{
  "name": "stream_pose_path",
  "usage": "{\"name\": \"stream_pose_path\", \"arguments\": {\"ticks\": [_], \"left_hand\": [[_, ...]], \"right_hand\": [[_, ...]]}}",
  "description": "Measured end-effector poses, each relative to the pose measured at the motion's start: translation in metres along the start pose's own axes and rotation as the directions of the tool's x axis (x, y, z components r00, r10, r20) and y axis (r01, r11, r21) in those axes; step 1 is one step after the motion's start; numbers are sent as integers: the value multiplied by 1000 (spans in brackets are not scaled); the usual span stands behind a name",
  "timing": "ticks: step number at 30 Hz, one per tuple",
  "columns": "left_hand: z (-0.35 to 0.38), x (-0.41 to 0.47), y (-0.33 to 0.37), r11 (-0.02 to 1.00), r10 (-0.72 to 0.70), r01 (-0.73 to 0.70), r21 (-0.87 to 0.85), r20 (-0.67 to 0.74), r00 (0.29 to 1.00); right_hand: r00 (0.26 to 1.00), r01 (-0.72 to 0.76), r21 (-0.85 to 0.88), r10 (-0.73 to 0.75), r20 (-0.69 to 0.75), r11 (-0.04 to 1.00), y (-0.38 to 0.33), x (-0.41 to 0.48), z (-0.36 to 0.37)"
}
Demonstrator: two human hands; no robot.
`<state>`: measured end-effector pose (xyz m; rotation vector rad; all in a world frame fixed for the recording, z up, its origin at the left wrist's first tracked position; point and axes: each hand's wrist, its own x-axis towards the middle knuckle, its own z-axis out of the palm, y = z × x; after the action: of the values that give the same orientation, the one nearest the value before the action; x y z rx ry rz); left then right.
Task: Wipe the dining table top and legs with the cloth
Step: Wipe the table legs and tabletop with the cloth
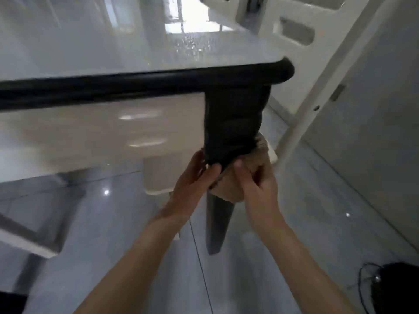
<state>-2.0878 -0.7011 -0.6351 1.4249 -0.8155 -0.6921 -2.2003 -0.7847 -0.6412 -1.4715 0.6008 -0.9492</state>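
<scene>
Fingers of left hand (pixel 195 175) and right hand (pixel 256 182) clasp beige cloth (pixel 229 192), wrapped round dark bench leg (pixel 231 123).

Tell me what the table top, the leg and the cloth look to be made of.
The table top: glass or polished stone, glossy; it mirrors the bright light. The leg: dark, dull-sheened, ribbed then tapered, likely painted wood; blur leaves it open. The cloth: beige soft fabric, bunched round the leg.

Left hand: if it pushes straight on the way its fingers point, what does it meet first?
The dark table leg: the left hand curls round it, so nothing lies between. The beige cloth seems wrapped behind the leg, though blur hides how far.
</scene>
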Motion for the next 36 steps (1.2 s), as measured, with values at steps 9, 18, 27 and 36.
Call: {"name": "stream_pose_path", "arguments": {"ticks": [9, 18, 27, 36], "left_hand": [[10, 32, -67, 909, 415, -412, 54, -63, 907], [9, 16, -56, 916, 401, -401, 26, -22, 916], [10, 20, -58, 931, 365, -364, 25, -64, 929], [8, 27, -66, 901, 430, -424, 96, -60, 901]], "right_hand": [[884, 466, 114, -457, -99, 877, 122, 19, 20], [910, 415, 85, -413, -32, 906, 148, -10, 5], [989, 144, 128, -146, 6, 981, 112, 0, -8], [865, 495, 25, -489, -115, 869, 130, 0, 24]]}}
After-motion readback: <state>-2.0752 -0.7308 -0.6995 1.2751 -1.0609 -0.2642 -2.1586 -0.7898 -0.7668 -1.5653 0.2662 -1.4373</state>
